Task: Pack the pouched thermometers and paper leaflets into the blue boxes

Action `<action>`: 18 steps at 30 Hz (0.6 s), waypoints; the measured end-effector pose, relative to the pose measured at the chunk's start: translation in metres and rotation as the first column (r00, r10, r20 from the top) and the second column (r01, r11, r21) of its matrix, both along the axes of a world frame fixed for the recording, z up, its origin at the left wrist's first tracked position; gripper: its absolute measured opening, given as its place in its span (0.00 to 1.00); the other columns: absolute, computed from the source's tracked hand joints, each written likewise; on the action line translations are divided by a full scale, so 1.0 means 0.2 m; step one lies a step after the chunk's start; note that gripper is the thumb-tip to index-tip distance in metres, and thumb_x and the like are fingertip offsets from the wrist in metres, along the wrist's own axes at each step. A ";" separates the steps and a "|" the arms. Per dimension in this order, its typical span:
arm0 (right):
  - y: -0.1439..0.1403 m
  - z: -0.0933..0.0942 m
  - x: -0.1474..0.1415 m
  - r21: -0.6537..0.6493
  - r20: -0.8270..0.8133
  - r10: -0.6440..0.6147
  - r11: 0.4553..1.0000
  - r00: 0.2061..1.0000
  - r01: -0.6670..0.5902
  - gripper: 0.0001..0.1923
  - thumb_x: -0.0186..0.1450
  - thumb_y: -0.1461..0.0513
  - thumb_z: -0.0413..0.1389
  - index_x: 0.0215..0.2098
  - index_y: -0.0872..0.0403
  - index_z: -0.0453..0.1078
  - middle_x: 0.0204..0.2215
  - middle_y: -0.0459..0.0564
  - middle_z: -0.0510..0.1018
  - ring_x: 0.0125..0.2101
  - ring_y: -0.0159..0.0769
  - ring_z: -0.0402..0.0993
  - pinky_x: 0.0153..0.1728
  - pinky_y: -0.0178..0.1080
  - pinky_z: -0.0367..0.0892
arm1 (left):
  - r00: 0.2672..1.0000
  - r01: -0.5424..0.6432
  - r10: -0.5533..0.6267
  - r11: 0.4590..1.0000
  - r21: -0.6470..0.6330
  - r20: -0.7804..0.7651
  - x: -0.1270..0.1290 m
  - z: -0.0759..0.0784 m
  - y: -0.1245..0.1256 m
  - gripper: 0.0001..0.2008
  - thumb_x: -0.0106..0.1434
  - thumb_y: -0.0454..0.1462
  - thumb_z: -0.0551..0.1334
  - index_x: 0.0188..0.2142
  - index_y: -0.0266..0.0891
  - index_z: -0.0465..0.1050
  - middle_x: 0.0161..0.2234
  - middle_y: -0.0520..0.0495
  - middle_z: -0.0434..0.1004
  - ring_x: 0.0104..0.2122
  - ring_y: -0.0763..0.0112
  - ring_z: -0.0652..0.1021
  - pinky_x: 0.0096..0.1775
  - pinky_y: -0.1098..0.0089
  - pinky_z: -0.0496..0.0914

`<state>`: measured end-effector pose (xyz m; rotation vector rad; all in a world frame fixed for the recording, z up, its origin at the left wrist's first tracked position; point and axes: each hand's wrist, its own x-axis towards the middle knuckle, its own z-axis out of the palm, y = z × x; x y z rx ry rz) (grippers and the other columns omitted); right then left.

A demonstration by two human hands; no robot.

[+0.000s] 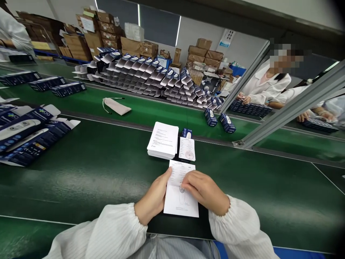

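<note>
I hold a white paper booklet with small print and a little drawing [181, 192] with both my hands. It lies on the dark green belt [94, 172] right in front of me. My left hand [155, 196] pinches its left edge, with my thumb on top of the paper. My right hand [206, 190] lies on the right side, and its fingers [188, 183] press down on the page near the drawing.

Just past the booklet there is a small white slip with a red stamp [187, 149]. It sits on top of a dark blue box [186, 133]. Beside it, to the left, is a neat stack of white printed papers [163, 140].

Far to my left are flat, open dark blue boxes with white flaps [29, 133]. A beige cloth pouch with a string [116, 106] lies farther off on the belt. Behind it stand many rows of folded blue and white boxes [151, 77]. A person in a white coat [265, 86] works on the right side.
</note>
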<state>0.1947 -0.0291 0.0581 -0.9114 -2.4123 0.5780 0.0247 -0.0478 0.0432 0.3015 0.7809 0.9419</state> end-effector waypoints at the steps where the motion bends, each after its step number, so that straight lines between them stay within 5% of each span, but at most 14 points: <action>1: -0.01 -0.01 -0.01 0.007 0.004 0.003 1.000 1.000 -0.003 0.13 0.71 0.59 0.47 0.29 0.53 0.63 0.27 0.48 0.72 0.30 0.36 0.69 0.33 0.39 0.65 | 1.000 0.010 -0.010 1.000 0.011 0.000 0.00 0.00 0.00 0.19 0.62 0.45 0.60 0.45 0.32 0.73 0.38 0.39 0.80 0.37 0.61 0.79 0.38 0.68 0.71; 8: -0.03 -0.02 -0.01 0.007 0.014 0.023 1.000 1.000 -0.023 0.13 0.71 0.60 0.46 0.29 0.53 0.61 0.27 0.49 0.72 0.30 0.37 0.68 0.33 0.40 0.67 | 0.996 0.078 -0.078 0.997 0.009 -0.037 0.01 -0.05 0.01 0.18 0.59 0.44 0.64 0.43 0.32 0.73 0.30 0.44 0.80 0.27 0.66 0.78 0.33 0.68 0.69; 18: -0.03 -0.10 -0.06 0.013 0.022 -0.017 1.000 1.000 0.017 0.13 0.73 0.61 0.42 0.30 0.52 0.59 0.26 0.47 0.69 0.28 0.35 0.66 0.30 0.39 0.65 | 1.000 0.031 -0.031 0.999 0.025 0.005 0.00 -0.04 0.02 0.17 0.62 0.44 0.62 0.46 0.35 0.69 0.34 0.45 0.78 0.33 0.64 0.78 0.39 0.65 0.70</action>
